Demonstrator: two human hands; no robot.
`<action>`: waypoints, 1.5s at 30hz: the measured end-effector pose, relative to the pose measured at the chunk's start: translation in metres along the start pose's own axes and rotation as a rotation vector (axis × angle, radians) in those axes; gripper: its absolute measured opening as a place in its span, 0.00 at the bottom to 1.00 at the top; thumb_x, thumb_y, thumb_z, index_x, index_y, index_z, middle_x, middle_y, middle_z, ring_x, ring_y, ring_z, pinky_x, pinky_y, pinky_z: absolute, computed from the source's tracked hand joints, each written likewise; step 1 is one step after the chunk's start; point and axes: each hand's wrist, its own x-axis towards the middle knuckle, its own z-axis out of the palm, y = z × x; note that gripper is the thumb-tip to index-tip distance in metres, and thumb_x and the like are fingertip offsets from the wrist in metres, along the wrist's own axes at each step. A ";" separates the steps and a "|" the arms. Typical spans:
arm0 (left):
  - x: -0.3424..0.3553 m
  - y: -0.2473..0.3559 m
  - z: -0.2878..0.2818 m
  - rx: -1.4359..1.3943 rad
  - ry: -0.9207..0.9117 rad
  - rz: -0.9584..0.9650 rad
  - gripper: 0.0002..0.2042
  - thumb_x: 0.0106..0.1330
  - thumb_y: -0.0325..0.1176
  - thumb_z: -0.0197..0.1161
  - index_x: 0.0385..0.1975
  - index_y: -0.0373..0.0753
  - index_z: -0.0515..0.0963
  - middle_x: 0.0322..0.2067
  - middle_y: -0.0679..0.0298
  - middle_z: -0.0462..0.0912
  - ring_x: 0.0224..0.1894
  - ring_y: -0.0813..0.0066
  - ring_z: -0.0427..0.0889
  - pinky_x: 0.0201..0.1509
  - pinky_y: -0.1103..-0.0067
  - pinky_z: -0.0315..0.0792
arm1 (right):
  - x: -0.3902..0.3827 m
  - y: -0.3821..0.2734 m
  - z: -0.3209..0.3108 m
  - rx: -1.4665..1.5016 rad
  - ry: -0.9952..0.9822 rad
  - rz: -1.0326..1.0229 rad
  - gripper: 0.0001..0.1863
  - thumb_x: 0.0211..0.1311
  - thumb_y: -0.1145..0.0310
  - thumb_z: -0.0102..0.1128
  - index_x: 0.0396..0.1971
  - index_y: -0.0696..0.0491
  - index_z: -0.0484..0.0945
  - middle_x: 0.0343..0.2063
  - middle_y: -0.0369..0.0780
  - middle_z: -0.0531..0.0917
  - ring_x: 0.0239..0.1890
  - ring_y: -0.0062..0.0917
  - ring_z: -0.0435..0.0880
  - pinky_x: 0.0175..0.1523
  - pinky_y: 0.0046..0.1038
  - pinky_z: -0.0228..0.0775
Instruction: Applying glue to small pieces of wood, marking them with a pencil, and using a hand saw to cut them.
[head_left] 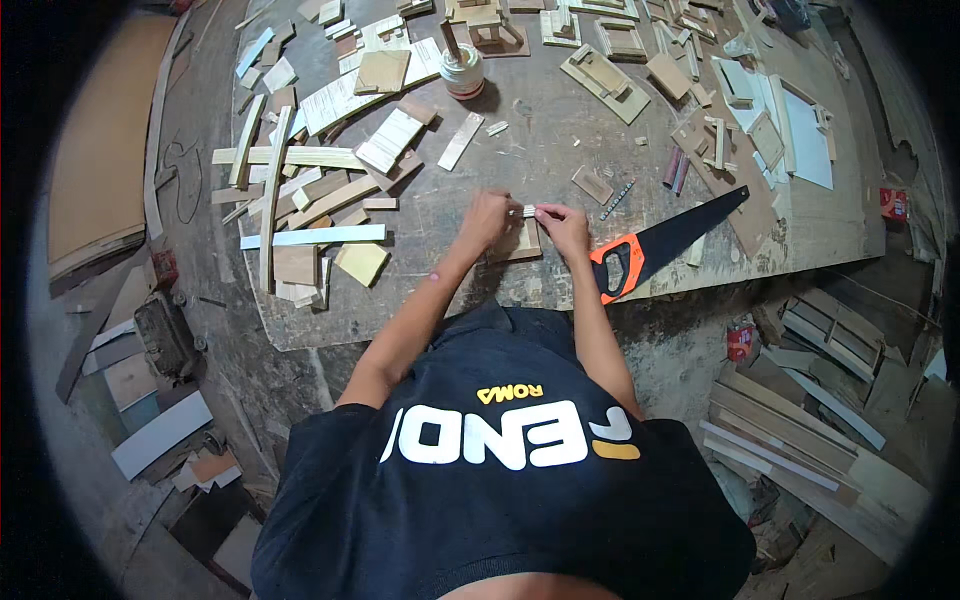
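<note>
Near the front edge of the workbench, my two hands meet over a small flat wooden board. A short, pale strip of wood is pinched between the thumb and fingers of my right hand. My left hand is closed just left of that strip, its fingertips close to it; whether they grip anything is hard to see. Right of my right hand lies a handsaw with an orange and black handle. Beyond it rest a drill bit and a small brown wooden piece.
Wood offcuts and strips are heaped on the left of the workbench. A white jar with a stick in it stands farther back. Small wooden assemblies lie at the far right. Boards are stacked on the floor.
</note>
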 end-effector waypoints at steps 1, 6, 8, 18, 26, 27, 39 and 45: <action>0.000 0.000 0.000 -0.002 -0.002 0.000 0.11 0.47 0.31 0.68 0.32 0.46 0.87 0.27 0.56 0.81 0.34 0.54 0.80 0.41 0.64 0.70 | 0.001 0.001 0.000 0.002 0.001 0.019 0.11 0.58 0.71 0.68 0.39 0.58 0.86 0.32 0.37 0.87 0.31 0.16 0.82 0.37 0.19 0.74; 0.001 -0.006 0.002 -0.003 -0.039 -0.010 0.10 0.50 0.32 0.68 0.34 0.47 0.86 0.29 0.59 0.80 0.39 0.58 0.79 0.45 0.62 0.66 | -0.002 -0.009 0.001 -0.126 0.031 0.019 0.11 0.56 0.70 0.68 0.38 0.58 0.86 0.29 0.38 0.87 0.30 0.17 0.83 0.36 0.21 0.74; 0.000 -0.010 0.003 -0.014 -0.033 -0.003 0.10 0.50 0.33 0.69 0.34 0.47 0.86 0.29 0.60 0.80 0.39 0.58 0.79 0.45 0.62 0.66 | -0.004 -0.017 0.004 -0.154 0.038 0.041 0.11 0.56 0.69 0.68 0.37 0.57 0.86 0.28 0.39 0.87 0.30 0.18 0.83 0.36 0.22 0.74; -0.009 -0.014 -0.025 -0.220 0.206 -0.184 0.19 0.53 0.39 0.72 0.43 0.38 0.83 0.36 0.57 0.85 0.37 0.62 0.85 0.42 0.73 0.77 | -0.012 -0.029 0.005 -0.216 0.100 0.038 0.12 0.55 0.64 0.69 0.38 0.51 0.87 0.30 0.39 0.88 0.32 0.23 0.86 0.38 0.25 0.74; -0.060 -0.057 -0.041 -0.554 0.138 -0.666 0.12 0.61 0.37 0.68 0.36 0.34 0.86 0.28 0.59 0.87 0.29 0.77 0.85 0.34 0.78 0.77 | -0.006 -0.030 0.004 -0.339 0.102 0.077 0.13 0.55 0.61 0.69 0.38 0.52 0.87 0.30 0.41 0.88 0.33 0.25 0.86 0.39 0.26 0.75; -0.063 -0.059 -0.036 -0.554 0.084 -0.670 0.11 0.61 0.37 0.68 0.36 0.35 0.86 0.27 0.61 0.87 0.28 0.79 0.84 0.34 0.79 0.77 | -0.006 -0.029 0.004 -0.341 0.105 0.076 0.14 0.55 0.61 0.69 0.37 0.52 0.87 0.30 0.41 0.88 0.32 0.25 0.86 0.39 0.26 0.75; -0.058 -0.048 -0.003 -0.532 0.141 -0.689 0.10 0.55 0.36 0.72 0.32 0.37 0.86 0.21 0.59 0.85 0.23 0.78 0.81 0.30 0.78 0.73 | -0.003 -0.021 0.005 -0.310 0.115 0.020 0.13 0.54 0.61 0.70 0.36 0.53 0.87 0.28 0.41 0.88 0.30 0.24 0.86 0.37 0.26 0.76; -0.057 -0.048 0.002 -0.621 0.222 -0.696 0.09 0.53 0.33 0.70 0.30 0.35 0.86 0.20 0.60 0.84 0.21 0.78 0.79 0.28 0.78 0.73 | -0.001 -0.020 0.007 -0.300 0.121 0.067 0.13 0.54 0.62 0.70 0.36 0.54 0.87 0.28 0.41 0.88 0.30 0.24 0.87 0.36 0.26 0.76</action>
